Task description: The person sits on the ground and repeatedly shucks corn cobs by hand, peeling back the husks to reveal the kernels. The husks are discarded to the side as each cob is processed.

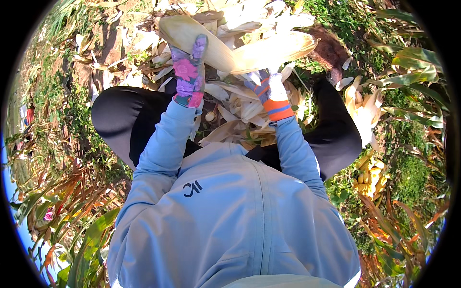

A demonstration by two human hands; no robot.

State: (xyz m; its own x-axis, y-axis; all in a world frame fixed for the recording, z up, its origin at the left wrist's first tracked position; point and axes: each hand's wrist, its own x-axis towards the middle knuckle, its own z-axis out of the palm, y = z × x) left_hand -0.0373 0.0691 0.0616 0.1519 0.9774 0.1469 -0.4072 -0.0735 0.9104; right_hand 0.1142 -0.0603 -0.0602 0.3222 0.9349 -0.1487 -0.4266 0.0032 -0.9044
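Note:
My left hand (188, 72), in a purple floral glove, is closed round a pale ear of corn in its husk (199, 41), thumb lying along the near side. My right hand (270, 93), in an orange, grey and white glove, grips a second husk-covered length of corn (276, 50) from below; its fingers are partly hidden and washed out by sunlight. The two pale pieces meet in a shallow V in front of me. Whether they are two ears or one ear with peeled husk, I cannot tell.
Loose dry husks (245, 103) lie heaped between my bent legs and beyond the hands. Brown corn silk or dry plant matter (329, 50) sits near my right foot. Yellow husked ears (370, 177) are piled to my right. Corn leaves (418, 62) stand at the right edge.

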